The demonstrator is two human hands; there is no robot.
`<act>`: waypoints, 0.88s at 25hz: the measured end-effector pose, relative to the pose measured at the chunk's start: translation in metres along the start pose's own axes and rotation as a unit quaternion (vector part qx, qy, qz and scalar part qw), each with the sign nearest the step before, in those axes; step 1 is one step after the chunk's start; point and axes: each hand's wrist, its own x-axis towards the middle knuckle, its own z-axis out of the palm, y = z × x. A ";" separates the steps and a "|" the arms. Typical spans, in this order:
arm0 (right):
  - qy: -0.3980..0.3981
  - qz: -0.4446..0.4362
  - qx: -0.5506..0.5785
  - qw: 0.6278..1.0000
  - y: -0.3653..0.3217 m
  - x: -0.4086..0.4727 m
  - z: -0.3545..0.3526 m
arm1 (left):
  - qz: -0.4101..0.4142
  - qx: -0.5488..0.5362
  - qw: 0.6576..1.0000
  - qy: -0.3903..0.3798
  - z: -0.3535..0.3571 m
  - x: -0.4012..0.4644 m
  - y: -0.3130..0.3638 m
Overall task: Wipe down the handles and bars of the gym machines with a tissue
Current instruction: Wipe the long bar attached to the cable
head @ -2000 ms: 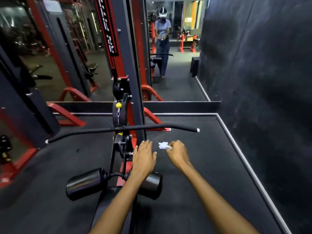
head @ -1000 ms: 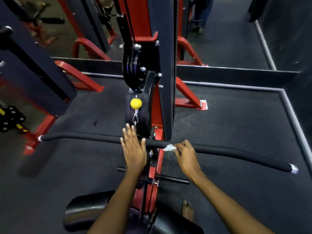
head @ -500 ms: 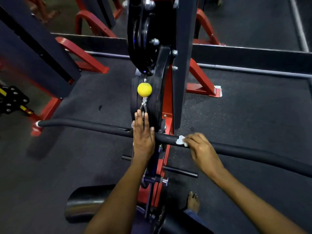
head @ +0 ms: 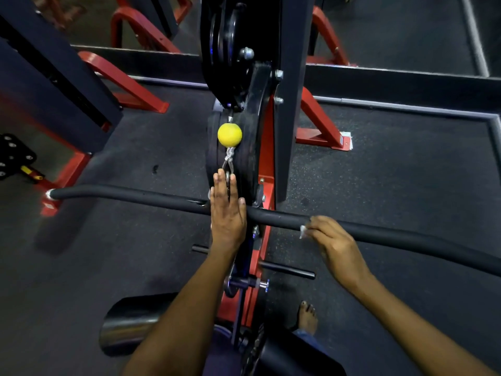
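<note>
While the padded bar (head: 151,198) is steadied at its centre by the flat, straight-fingered left hand (head: 227,213), the right half is being wiped. Since half a second ago, the right hand (head: 334,244) has been shifted outward along the bar, away from the yellow ball (head: 229,134); wiping is judged freshly begun, with most of the bar unwiped. The tissue (head: 302,230) is pinched in the right fingertips, against the bar's near side.

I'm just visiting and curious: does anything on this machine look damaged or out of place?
The black foam on the long bar looks torn or split just beside the left hand. Otherwise nothing stands out: the right hand holds a small tissue against the bar.
</note>
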 end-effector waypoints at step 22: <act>-0.048 0.193 -0.068 0.978 -0.016 0.013 0.001 | -0.007 -0.003 1.000 -0.004 0.000 -0.002 0.001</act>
